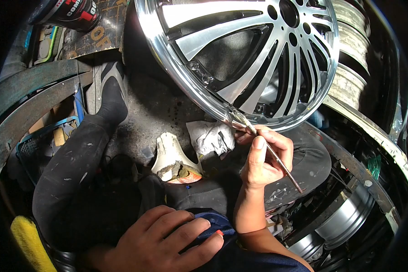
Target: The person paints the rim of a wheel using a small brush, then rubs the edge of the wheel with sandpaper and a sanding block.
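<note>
Silver wheel [253,72], top cropped, brush tip [237,116] indistinct

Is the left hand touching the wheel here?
Apart. The head view shows a plain gap: the left hand is low in the picture, the wheel well above, with a crumpled cloth visible between them.

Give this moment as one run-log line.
right grip: closed on slim tool | tip: at wheel edge, contact unclear | left grip: back showing, palm hidden | crumpled white wad: near right grip
</note>
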Motion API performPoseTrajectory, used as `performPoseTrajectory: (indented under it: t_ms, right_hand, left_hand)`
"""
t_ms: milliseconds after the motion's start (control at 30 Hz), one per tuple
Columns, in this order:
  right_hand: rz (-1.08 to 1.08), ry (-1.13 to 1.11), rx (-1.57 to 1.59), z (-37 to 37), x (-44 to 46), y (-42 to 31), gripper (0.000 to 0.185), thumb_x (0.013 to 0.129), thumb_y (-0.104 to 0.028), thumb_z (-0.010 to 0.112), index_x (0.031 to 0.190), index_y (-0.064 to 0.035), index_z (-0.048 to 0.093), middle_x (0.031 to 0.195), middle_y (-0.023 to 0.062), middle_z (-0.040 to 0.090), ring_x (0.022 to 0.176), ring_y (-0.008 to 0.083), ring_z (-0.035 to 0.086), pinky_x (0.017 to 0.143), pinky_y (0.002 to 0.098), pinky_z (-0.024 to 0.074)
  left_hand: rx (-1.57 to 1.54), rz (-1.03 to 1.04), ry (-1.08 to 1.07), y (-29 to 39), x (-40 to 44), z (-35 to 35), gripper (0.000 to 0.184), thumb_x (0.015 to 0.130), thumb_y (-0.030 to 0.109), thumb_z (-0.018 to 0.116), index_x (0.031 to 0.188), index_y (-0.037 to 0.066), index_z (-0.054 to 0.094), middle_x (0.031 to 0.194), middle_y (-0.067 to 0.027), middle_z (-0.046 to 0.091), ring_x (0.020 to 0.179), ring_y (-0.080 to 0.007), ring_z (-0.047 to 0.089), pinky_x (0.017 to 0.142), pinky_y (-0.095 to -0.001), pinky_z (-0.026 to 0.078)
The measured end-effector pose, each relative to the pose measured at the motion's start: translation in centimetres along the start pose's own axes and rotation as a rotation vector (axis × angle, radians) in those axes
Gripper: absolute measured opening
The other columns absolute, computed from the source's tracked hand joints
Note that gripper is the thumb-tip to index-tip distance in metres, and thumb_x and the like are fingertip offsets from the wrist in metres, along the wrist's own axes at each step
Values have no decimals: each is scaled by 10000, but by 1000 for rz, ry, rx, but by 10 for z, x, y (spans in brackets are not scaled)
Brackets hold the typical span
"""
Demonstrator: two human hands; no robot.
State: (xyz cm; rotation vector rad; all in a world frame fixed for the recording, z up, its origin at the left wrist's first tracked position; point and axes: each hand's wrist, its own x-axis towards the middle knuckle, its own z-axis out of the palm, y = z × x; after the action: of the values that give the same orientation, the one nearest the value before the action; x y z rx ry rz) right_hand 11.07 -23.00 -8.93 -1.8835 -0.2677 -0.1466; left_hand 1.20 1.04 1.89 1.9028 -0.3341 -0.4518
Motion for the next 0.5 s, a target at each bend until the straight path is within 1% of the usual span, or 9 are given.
performPoseTrajectory:
  t_ms: [233, 500]
  right_hand:
    - [-22, -11, -31, 1, 2, -2, 185, 946, 40, 727, 1084, 56, 605, 937, 212, 746, 763, 232, 768, 726, 348, 644]
    - [-15, -2, -26, 0, 0, 0, 183, 946, 42, 726, 1084, 55, 607, 949, 216, 747, 762, 225, 766, 735, 345, 644]
  left_hand:
    - [-14, -2, -8, 0, 0, -2, 324, 924, 245, 761, 1243, 239, 709, 1194, -28, 610, 1046, -197, 647, 911, -394, 550]
    - [2, 16, -4, -1, 0, -1, 334, 906, 241, 766, 1236, 244, 714, 1198, -28, 613, 1048, -206, 642, 909, -396, 551]
